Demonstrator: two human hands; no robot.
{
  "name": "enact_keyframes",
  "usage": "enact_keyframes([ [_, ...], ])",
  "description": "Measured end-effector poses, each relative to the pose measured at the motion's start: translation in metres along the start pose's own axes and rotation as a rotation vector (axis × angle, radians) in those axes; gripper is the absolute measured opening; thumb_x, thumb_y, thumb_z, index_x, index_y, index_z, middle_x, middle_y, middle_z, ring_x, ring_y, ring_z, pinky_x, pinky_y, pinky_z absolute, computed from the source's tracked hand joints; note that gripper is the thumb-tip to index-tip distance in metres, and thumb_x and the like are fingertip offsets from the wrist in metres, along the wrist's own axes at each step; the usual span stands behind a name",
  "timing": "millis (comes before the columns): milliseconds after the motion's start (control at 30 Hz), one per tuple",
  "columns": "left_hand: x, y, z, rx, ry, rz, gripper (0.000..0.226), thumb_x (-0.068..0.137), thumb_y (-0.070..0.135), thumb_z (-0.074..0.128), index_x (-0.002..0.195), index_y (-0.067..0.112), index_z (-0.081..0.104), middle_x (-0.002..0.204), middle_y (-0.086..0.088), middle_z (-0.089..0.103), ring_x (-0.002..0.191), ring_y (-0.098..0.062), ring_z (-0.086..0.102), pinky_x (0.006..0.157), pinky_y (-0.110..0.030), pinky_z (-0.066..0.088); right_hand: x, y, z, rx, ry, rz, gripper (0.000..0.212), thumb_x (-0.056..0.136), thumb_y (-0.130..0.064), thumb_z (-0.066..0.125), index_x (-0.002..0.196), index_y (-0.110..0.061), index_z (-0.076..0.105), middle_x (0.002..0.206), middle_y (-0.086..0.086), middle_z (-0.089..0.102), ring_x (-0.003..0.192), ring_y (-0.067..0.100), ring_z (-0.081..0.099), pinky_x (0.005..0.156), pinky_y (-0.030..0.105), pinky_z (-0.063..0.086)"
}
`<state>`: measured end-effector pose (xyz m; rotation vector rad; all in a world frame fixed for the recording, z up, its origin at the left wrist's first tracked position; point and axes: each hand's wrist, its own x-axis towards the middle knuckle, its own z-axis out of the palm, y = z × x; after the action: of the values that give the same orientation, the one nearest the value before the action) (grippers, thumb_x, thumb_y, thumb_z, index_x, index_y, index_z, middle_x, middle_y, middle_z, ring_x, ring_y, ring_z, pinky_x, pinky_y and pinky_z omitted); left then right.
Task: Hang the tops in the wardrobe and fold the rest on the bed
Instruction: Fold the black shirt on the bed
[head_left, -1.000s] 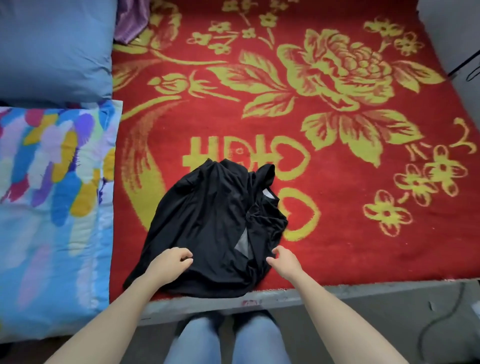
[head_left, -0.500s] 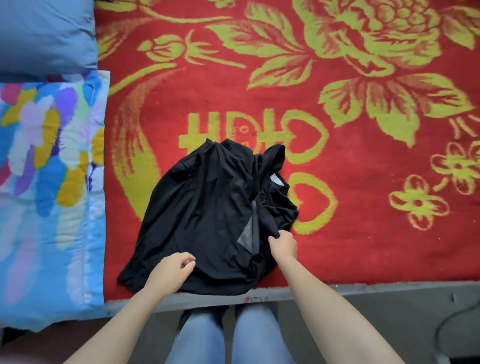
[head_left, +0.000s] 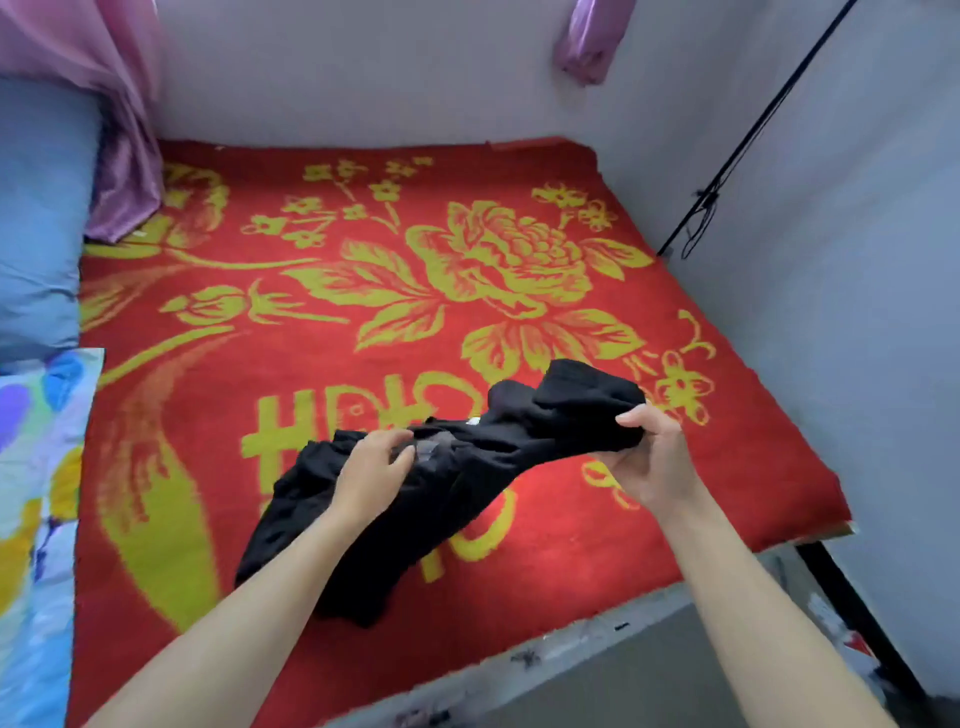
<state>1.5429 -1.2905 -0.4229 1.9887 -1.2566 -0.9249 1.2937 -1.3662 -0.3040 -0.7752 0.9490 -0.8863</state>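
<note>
A black garment hangs crumpled above the red bed cover with its yellow flower pattern. My right hand grips the bunched upper end of the garment, lifted to the right. Lower on the cloth, my left hand pinches a fold near a small grey patch. The garment's lower end still touches the bed near the front edge.
A blue pillow and a multicoloured quilt lie along the left side. Pink fabric hangs at the back left. Grey walls close in the bed behind and to the right, where a black cable runs down.
The garment lay flat on the bed with both hands at its near edge. Now both hands have lifted it, the right hand pulling its upper end up and rightwards. The view has tilted up.
</note>
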Motion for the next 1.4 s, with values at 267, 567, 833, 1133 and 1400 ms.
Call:
enact_keyframes([
  [267, 0.012, 0.146, -0.037, -0.383, -0.266, 0.338, 0.094, 0.081, 0.029, 0.071, 0.149, 0.033, 0.006, 0.156, 0.002, 0.012, 0.142, -0.016, 0.015, 0.113, -0.042, 0.026, -0.041, -0.138, 0.057, -0.073, -0.039, -0.243, 0.070, 0.016, -0.037, 0.089, 0.076, -0.012, 0.062, 0.072, 0.005, 0.055, 0.067, 0.017, 0.055, 0.061, 0.024, 0.044],
  [567, -0.014, 0.191, 0.002, -0.181, -0.782, 0.439, 0.048, 0.079, 0.030, 0.072, 0.122, 0.032, 0.054, 0.126, 0.010, 0.054, 0.117, -0.009, 0.051, 0.101, -0.030, 0.040, -0.094, -0.201, 0.102, -0.016, -0.194, -0.448, 0.052, 0.064, -0.028, 0.056, 0.103, 0.006, 0.061, 0.095, 0.016, 0.070, 0.087, 0.022, 0.067, 0.072, 0.025, 0.055],
  [833, -0.009, 0.164, -0.034, -0.559, -0.478, 0.293, 0.020, 0.081, 0.005, 0.068, 0.100, 0.010, 0.066, 0.095, -0.006, 0.072, 0.092, -0.024, 0.068, 0.077, -0.030, 0.053, -0.088, -0.236, 0.051, 0.207, 0.244, -0.708, 0.037, 0.095, -0.012, 0.038, 0.067, -0.006, 0.062, 0.071, 0.011, 0.068, 0.073, 0.022, 0.064, 0.077, 0.029, 0.053],
  [1133, -0.025, 0.187, -0.110, -0.296, -0.192, 0.494, 0.016, 0.078, -0.001, 0.070, 0.084, 0.012, 0.066, 0.081, -0.003, 0.065, 0.074, -0.019, 0.066, 0.070, -0.030, 0.055, -0.011, -0.146, 0.004, -1.026, 0.668, -0.230, 0.038, 0.076, -0.016, 0.063, 0.112, -0.006, 0.052, 0.106, 0.011, 0.049, 0.094, 0.024, 0.050, 0.068, 0.029, 0.040],
  [1400, -0.039, 0.165, -0.134, 0.010, -0.170, 0.561, 0.038, 0.077, -0.004, 0.070, 0.077, 0.033, 0.063, 0.084, 0.009, 0.064, 0.073, 0.005, 0.061, 0.067, -0.010, 0.045, -0.002, -0.048, 0.116, -0.929, -0.626, -0.011, 0.031, 0.079, -0.004, 0.057, 0.107, -0.017, 0.061, 0.093, -0.010, 0.065, 0.085, -0.001, 0.060, 0.078, 0.014, 0.044],
])
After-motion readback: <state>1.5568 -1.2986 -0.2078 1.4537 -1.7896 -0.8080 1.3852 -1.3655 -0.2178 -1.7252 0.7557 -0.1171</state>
